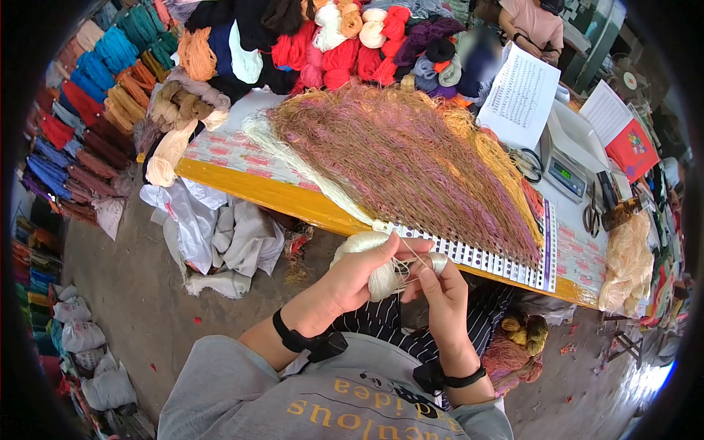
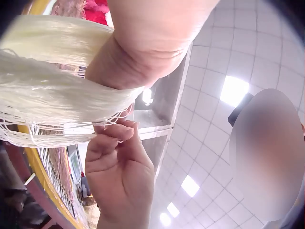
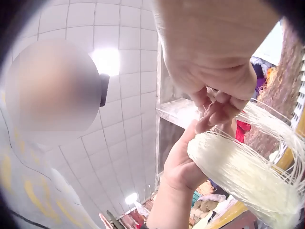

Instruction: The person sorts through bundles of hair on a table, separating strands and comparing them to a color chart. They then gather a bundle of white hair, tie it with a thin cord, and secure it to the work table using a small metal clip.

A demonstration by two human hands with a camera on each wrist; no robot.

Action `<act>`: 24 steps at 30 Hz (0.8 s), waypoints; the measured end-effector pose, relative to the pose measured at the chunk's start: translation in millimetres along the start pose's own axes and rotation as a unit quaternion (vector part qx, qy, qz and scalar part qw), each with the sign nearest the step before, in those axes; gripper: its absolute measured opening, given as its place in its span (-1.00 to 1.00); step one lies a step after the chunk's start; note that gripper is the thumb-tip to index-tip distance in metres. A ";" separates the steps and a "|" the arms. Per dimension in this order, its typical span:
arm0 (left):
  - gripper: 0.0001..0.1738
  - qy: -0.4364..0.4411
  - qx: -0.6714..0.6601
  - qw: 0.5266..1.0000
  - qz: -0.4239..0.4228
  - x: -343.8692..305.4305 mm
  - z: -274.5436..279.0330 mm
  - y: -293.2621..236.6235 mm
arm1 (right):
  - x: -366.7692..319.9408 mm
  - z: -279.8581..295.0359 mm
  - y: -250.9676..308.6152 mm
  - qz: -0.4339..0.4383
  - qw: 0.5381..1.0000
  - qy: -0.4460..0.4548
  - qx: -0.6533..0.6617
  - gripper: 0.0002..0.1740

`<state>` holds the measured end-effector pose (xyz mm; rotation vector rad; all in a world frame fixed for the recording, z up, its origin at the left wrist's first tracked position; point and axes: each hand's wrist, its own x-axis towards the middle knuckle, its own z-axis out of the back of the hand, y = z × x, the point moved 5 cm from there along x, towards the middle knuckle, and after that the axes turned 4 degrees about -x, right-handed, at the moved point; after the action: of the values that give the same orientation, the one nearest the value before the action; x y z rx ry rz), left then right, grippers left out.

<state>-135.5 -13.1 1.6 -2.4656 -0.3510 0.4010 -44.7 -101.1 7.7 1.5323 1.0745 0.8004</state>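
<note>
A skein of glossy cream thread (image 1: 384, 281) hangs looped over my left hand (image 1: 358, 273), whose thumb and fingers hold it in front of my body. My right hand (image 1: 444, 295) faces it, thumb and fingertips pinching thin cream strands drawn from the skein. A loop of the same thread (image 1: 438, 262) stands out beside the right fingertips. In the left wrist view the skein (image 2: 57, 83) passes round the left hand, with loose strands at its lower edge. In the right wrist view the fingertips of both hands meet close to the skein (image 3: 243, 174).
Past my hands, a yellow-edged table (image 1: 257, 202) bears a wide spread of brown, pink and orange threads (image 1: 396, 154) fixed along a white perforated strip (image 1: 477, 255). Yarn bundles (image 1: 339, 55) line the back. Scissors (image 1: 591, 217), a scale (image 1: 565, 176) and paper sheets (image 1: 518, 86) lie right; a person (image 1: 532, 26) sits beyond.
</note>
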 end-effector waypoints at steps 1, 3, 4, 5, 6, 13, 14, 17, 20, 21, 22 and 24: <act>-0.37 -0.003 -0.008 1.000 0.006 -0.2 1.7 0.5 | -0.1 -0.7 0.8 -0.022 1.000 -0.010 0.020 -0.86; -0.38 -0.016 0.002 1.000 -0.003 -1.0 -0.6 -0.2 | 0.5 -1.7 0.7 -0.018 0.999 -0.019 0.027 -0.84; -0.38 -0.028 0.013 0.999 -0.012 -1.4 -0.9 -0.6 | 0.5 -1.4 0.7 -0.015 0.999 -0.027 0.034 -0.81; -0.38 -0.028 0.012 0.999 -0.012 -1.3 -0.6 0.3 | 0.5 -1.5 0.2 -0.015 0.999 -0.027 0.034 -0.81; -0.38 -0.022 0.031 0.999 -0.014 -1.0 -0.6 1.2 | 0.4 -1.5 -1.6 -0.024 0.999 -0.027 0.009 -0.80; -0.47 -0.013 0.016 1.000 -0.004 -3.2 -10.2 0.6 | 0.6 -2.2 -2.4 -0.034 0.999 0.003 -0.017 -0.86; -0.47 -0.013 0.016 1.000 -0.004 -2.9 -8.1 0.8 | 0.7 -2.6 -0.7 -0.034 0.999 0.003 -0.017 -0.86; -0.41 0.000 0.013 1.000 -0.001 -2.0 -4.3 2.2 | 1.5 -0.7 -1.1 -0.041 0.999 -0.014 0.003 -0.85; -0.47 -0.003 0.017 1.000 -0.011 -2.1 -10.4 1.9 | 1.6 0.7 -6.4 -0.034 0.999 -0.007 -0.024 -0.86; -0.48 -0.025 0.013 1.000 -0.013 -2.3 -11.6 1.5 | 1.5 -2.6 -3.4 -0.041 0.997 0.004 -0.060 -0.86; -0.48 -0.047 0.009 0.999 -0.014 -2.6 -11.0 1.3 | 1.2 -4.7 -2.3 -0.048 0.994 0.015 -0.095 -0.86; -0.48 -0.036 0.019 0.999 -0.013 -3.0 -10.3 0.9 | 0.9 -3.2 -4.3 -0.037 0.993 0.011 -0.109 -0.88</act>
<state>-134.4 -20.2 9.5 -2.4120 -0.4007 0.4811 -48.3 -98.9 4.2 1.2963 1.0178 0.8553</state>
